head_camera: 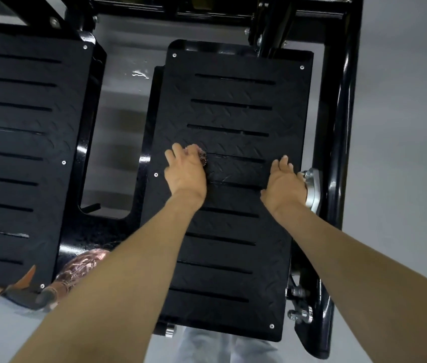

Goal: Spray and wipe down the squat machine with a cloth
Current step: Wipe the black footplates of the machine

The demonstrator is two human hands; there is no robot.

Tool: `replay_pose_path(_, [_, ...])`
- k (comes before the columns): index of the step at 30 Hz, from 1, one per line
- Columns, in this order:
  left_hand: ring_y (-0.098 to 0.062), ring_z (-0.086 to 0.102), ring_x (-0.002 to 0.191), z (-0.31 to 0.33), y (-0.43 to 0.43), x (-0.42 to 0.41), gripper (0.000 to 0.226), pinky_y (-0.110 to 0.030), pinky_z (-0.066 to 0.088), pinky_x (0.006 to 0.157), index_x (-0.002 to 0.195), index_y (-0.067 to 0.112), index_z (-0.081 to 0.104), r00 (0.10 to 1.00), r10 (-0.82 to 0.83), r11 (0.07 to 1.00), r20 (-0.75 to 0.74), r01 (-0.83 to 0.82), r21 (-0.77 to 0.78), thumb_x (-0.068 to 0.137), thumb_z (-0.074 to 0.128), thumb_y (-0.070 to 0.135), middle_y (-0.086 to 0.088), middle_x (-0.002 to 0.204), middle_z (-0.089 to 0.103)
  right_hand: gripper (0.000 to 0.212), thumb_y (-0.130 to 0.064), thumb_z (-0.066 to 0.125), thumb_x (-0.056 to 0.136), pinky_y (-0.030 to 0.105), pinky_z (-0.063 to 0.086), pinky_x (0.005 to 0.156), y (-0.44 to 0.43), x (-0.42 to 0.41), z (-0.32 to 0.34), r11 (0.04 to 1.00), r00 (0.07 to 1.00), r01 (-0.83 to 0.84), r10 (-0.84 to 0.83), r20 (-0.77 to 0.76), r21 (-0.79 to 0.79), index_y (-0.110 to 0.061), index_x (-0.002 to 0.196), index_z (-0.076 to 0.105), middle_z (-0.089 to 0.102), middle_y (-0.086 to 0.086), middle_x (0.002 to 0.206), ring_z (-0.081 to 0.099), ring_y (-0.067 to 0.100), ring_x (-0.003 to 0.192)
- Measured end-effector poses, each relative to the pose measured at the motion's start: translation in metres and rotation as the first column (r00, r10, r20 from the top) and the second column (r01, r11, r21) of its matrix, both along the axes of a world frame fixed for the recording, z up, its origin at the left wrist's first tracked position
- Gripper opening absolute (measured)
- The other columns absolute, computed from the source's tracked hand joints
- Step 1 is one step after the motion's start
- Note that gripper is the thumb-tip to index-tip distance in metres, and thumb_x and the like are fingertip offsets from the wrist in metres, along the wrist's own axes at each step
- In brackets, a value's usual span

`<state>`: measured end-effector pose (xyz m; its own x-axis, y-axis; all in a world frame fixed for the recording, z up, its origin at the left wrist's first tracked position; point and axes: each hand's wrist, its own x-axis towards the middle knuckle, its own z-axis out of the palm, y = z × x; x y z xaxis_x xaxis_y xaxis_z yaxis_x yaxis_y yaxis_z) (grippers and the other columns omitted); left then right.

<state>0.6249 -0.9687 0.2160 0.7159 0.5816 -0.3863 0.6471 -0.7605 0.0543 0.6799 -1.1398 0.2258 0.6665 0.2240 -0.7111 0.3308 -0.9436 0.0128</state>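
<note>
Left grip (184, 170) curled round bunched cloth (202, 156), pressed it on right foot plate (233, 231) of squat machine (343, 127). Right grip (285, 183) spread, fingers relaxed, rested near plate's right edge. Spray bottle (76, 268) lay by left foot plate (18, 153) lower corner.

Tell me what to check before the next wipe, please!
1. Cloth held in the left grip: ok.
2. Cloth on the right plate: ok.
3. Right grip away from the cloth: ok, it rests at the plate's edge.
4. Plate wet with spray: cannot tell.
5. Bottle off the right plate: ok, it lies by the left plate's corner.
6. Left plate already wiped: cannot tell.
</note>
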Motion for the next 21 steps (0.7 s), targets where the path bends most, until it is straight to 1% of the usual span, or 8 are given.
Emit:
replay_pose_path(2, [-0.029,0.034,0.118,-0.002,-0.019,0.004,0.049,-0.035,0.051,0.081,0.134,0.015,0.038,0.999,-0.047,0.998,0.014,0.048,-0.034,0.088,0.047,-0.001,-0.013,0.128,0.034,0.087,-0.029,0.057,0.093,0.040,0.009,0.121,0.000,0.005,0.001,1.000,1.000,0.001,-0.001,-0.026,0.002,-0.004,0.152,-0.003,-0.010,0.014,0.159,0.004,0.026,0.148])
replay_pose_path(5, [-0.028,0.033,0.119,-0.001,-0.045,0.015,0.053,-0.036,0.051,0.082,0.136,0.017,0.035,0.986,-0.163,0.982,0.017,0.164,-0.091,0.087,0.049,0.001,-0.012,0.129,0.032,0.089,-0.024,0.057,0.092,0.040,0.008,0.121,-0.009,0.011,0.002,0.999,0.996,-0.046,0.046,-0.073,0.003,-0.007,0.152,-0.006,-0.013,0.011,0.159,0.003,0.024,0.148])
replay_pose_path(10, [-0.027,0.031,0.121,-0.001,-0.086,0.032,0.062,-0.038,0.050,0.088,0.143,0.018,0.028,0.916,-0.398,0.895,0.042,0.398,-0.201,0.088,0.052,0.004,-0.011,0.132,0.030,0.094,-0.018,0.058,0.088,0.044,0.006,0.120,-0.020,0.017,0.007,0.991,0.981,-0.136,0.133,-0.139,-0.016,-0.011,0.152,-0.012,-0.019,0.007,0.158,0.003,0.020,0.148])
replay_pose_path(12, [-0.028,0.031,0.123,-0.001,-0.087,0.032,0.066,-0.038,0.048,0.090,0.145,0.019,0.024,0.898,-0.438,0.875,0.046,0.437,-0.206,0.088,0.054,0.005,-0.010,0.133,0.028,0.095,-0.019,0.058,0.088,0.044,0.005,0.120,-0.021,0.019,0.009,0.988,0.977,-0.154,0.148,-0.153,-0.026,-0.012,0.152,-0.012,-0.020,0.006,0.158,0.004,0.019,0.148])
replay_pose_path(15, [-0.028,0.030,0.122,-0.002,-0.061,0.025,0.074,-0.040,0.046,0.092,0.147,0.028,0.021,0.870,-0.492,0.848,0.036,0.489,-0.205,0.086,0.058,0.008,-0.008,0.130,0.028,0.094,-0.020,0.058,0.089,0.044,0.003,0.120,-0.021,0.022,0.012,0.977,0.966,-0.207,0.195,-0.170,-0.058,-0.011,0.151,-0.013,-0.020,0.007,0.158,0.008,0.019,0.148])
replay_pose_path(17, [-0.028,0.030,0.123,-0.002,-0.029,0.015,0.072,-0.042,0.047,0.091,0.145,0.033,0.027,0.913,-0.409,0.891,0.007,0.401,-0.214,0.085,0.061,0.013,-0.007,0.130,0.030,0.093,-0.019,0.057,0.090,0.045,0.002,0.120,-0.020,0.023,0.013,0.973,0.963,-0.216,0.200,-0.179,-0.075,-0.010,0.151,-0.012,-0.020,0.007,0.158,0.009,0.019,0.148])
replay_pose_path(19, [-0.029,0.031,0.122,0.001,0.008,-0.003,0.069,-0.042,0.048,0.088,0.143,0.035,0.033,0.967,-0.254,0.952,-0.017,0.247,-0.178,0.084,0.062,0.014,-0.009,0.129,0.032,0.093,-0.019,0.057,0.090,0.045,0.003,0.120,-0.017,0.022,0.012,0.973,0.964,-0.211,0.192,-0.181,-0.092,-0.010,0.151,-0.012,-0.020,0.007,0.158,0.012,0.019,0.147])
replay_pose_path(21, [-0.030,0.031,0.120,0.005,0.039,-0.021,0.070,-0.043,0.048,0.085,0.143,0.035,0.036,0.995,-0.093,0.986,-0.035,0.087,-0.141,0.083,0.064,0.010,-0.010,0.128,0.035,0.093,-0.021,0.057,0.091,0.046,0.004,0.120,-0.016,0.019,0.011,0.970,0.966,-0.215,0.194,-0.170,-0.117,-0.010,0.151,-0.013,-0.021,0.007,0.158,0.016,0.019,0.146])
